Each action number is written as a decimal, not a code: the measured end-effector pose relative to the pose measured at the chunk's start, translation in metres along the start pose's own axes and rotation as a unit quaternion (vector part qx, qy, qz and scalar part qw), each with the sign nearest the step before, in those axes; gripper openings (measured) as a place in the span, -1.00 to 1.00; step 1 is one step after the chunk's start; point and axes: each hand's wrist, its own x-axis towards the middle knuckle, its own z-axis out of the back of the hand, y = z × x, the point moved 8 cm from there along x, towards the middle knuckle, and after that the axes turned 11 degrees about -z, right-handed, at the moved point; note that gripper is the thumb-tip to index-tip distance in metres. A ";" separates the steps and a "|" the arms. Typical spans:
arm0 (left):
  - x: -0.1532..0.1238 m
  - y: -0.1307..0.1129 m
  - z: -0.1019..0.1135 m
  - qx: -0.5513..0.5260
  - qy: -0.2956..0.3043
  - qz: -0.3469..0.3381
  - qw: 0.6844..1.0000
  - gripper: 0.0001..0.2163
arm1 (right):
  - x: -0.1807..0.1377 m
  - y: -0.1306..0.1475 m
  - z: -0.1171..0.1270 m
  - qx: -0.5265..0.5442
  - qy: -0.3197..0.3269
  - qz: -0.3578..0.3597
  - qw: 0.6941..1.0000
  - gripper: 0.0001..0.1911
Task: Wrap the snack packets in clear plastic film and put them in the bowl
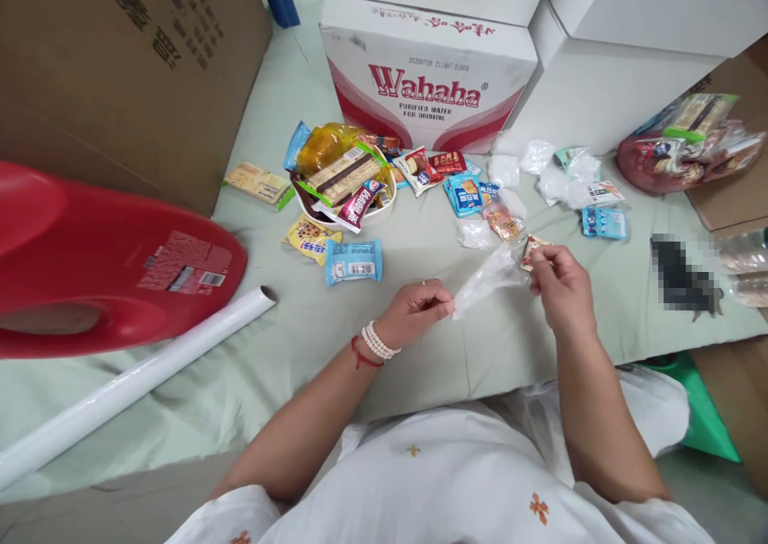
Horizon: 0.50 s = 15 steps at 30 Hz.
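My left hand pinches one end of a clear plastic bag just above the pale green cloth. My right hand pinches the bag's other end together with a small red and gold snack packet. The bag is stretched between both hands. A pearl bracelet and a red string sit on my left wrist. Just beyond my hands lie loose snack packets, among them a blue one and a yellow cookie one.
A white bowl heaped with snacks stands before a Wahaha water carton. Several small filled clear bags lie to the right, near a red bag of snacks. A red plastic stool and white roll lie left.
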 end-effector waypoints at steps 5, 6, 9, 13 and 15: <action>-0.002 -0.004 -0.006 0.113 0.010 -0.066 0.991 -0.71 | -0.035 -0.038 -0.052 0.116 0.097 -0.210 0.966 -0.44; -0.003 -0.005 -0.010 0.125 0.024 -0.081 0.989 -0.72 | -0.041 -0.037 -0.064 0.112 0.119 -0.209 0.964 -0.46; -0.004 -0.009 -0.012 0.141 0.025 -0.117 0.983 -0.73 | -0.045 -0.026 -0.079 0.117 0.140 -0.173 0.968 -0.55; -0.001 -0.009 0.009 0.110 -0.044 -0.110 0.987 -0.68 | -0.034 -0.021 -0.064 0.138 0.199 -0.191 0.951 -0.58; 0.001 -0.006 0.018 0.077 -0.057 -0.090 0.991 -0.66 | -0.029 -0.022 -0.047 0.134 0.231 -0.200 0.943 -0.62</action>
